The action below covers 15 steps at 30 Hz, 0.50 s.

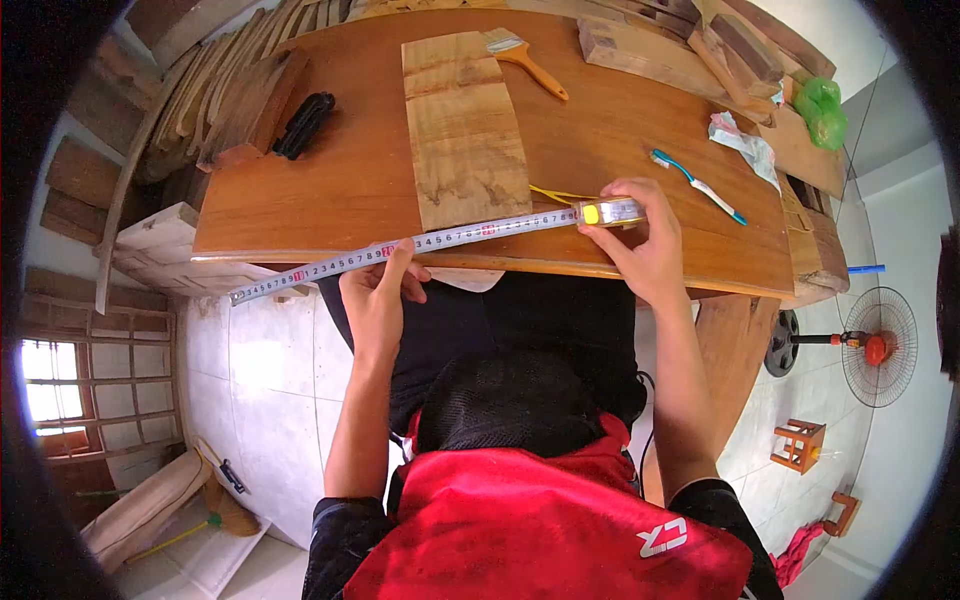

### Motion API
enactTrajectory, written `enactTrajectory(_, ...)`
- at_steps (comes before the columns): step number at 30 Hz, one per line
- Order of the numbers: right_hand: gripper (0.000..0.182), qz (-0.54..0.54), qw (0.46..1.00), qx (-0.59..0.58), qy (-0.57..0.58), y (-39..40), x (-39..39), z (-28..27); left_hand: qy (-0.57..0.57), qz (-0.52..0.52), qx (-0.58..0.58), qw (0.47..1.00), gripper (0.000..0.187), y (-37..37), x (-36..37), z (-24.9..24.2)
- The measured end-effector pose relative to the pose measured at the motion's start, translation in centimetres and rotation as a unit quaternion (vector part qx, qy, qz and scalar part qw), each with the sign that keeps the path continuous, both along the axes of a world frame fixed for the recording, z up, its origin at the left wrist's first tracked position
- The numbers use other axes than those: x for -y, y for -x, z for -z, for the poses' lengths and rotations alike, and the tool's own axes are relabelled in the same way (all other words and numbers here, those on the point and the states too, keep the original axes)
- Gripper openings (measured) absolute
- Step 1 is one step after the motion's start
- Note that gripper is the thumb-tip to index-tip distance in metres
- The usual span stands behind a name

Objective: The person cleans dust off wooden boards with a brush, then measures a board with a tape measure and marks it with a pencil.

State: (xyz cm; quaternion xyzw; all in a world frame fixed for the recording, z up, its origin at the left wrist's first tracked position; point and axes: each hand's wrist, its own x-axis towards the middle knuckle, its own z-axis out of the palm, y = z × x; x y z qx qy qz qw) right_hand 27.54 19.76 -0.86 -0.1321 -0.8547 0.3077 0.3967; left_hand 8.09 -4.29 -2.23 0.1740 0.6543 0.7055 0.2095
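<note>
Tape: a silver steel measuring tape lies drawn out along the near edge of the broad orange-brown wooden bench, its free end past the bench's left corner.
Left hand: the left hand pinches the blade, fingers closed on it.
Right hand: the right hand presses the yellow-and-silver tape case onto the bench, fingers clamped over it.
Progress: the tape looks stretched and set; no mark shows yet.
Nearby: a pale grained wooden board lies just behind the tape, and a blue toothbrush lies to the right.

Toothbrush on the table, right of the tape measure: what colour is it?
The toothbrush is teal-blue and white, clearest in the head view.
</note>
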Motion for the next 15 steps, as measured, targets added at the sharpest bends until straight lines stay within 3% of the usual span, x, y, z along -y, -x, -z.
enactTrajectory(15,0.059,0.030,0.989,-0.067,-0.127,0.02,0.43,0.51,-0.006,0.029,0.030,0.999,0.034,0.22,0.01,0.64)
